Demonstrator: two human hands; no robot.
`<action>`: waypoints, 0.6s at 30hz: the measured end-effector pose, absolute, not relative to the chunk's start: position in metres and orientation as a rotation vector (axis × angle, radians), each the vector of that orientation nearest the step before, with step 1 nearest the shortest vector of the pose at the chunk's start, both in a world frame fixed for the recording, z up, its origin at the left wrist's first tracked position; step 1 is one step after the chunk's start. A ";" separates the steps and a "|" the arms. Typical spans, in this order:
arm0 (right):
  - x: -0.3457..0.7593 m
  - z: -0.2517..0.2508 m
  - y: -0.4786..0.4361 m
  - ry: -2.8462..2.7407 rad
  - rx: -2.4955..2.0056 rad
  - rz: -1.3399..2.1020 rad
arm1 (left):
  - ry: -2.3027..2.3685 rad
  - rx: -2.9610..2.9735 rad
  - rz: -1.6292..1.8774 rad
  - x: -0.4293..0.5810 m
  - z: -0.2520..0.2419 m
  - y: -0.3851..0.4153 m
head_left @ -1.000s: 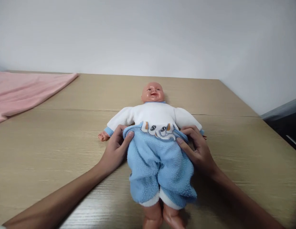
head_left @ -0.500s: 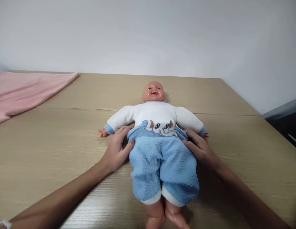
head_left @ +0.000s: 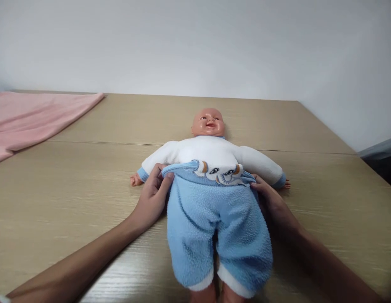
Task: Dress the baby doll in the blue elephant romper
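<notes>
A baby doll [head_left: 209, 123] lies on its back, head toward the wall and legs toward me. It wears a white top [head_left: 208, 148] with blue cuffs and blue fleece pants [head_left: 214, 219] with white hems. An embroidered elephant-like face sits at the waist. My left hand [head_left: 154, 191] pinches the waistband's left side between thumb and fingers. On the opposite side, my right hand [head_left: 270, 198] is closed on the waistband, its fingers partly hidden by the cloth. The doll's feet are cut off by the lower frame edge.
A pink cloth [head_left: 38, 118] lies at the far left of the wooden table [head_left: 88, 202]. A seam crosses the tabletop behind the doll's shoulders. The pale wall [head_left: 195, 46] rises at the back, and a dark object [head_left: 381, 164] stands beyond the right edge.
The waistband is stretched wider, and the pants' legs sit lower in view, covering more of the doll's legs. The doll's head appears slightly farther right.
</notes>
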State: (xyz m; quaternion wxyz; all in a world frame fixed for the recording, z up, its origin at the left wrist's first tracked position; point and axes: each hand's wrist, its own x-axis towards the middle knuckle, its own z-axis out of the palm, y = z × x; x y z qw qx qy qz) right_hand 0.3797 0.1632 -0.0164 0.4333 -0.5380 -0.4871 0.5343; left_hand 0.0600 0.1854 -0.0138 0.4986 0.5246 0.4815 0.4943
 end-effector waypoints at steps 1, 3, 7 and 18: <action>0.380 -0.017 0.164 -1.182 -1.332 1.359 | 1.147 1.241 1.195 0.060 -0.015 0.185; 0.381 -0.019 0.166 -1.061 -1.310 1.445 | 1.113 1.200 1.194 0.060 -0.020 0.186; 0.382 -0.020 0.166 -0.998 -1.249 1.542 | 1.078 1.184 1.206 0.058 -0.029 0.190; 0.378 -0.015 0.160 -1.450 -1.294 0.983 | 0.950 1.137 1.179 0.056 -0.031 0.191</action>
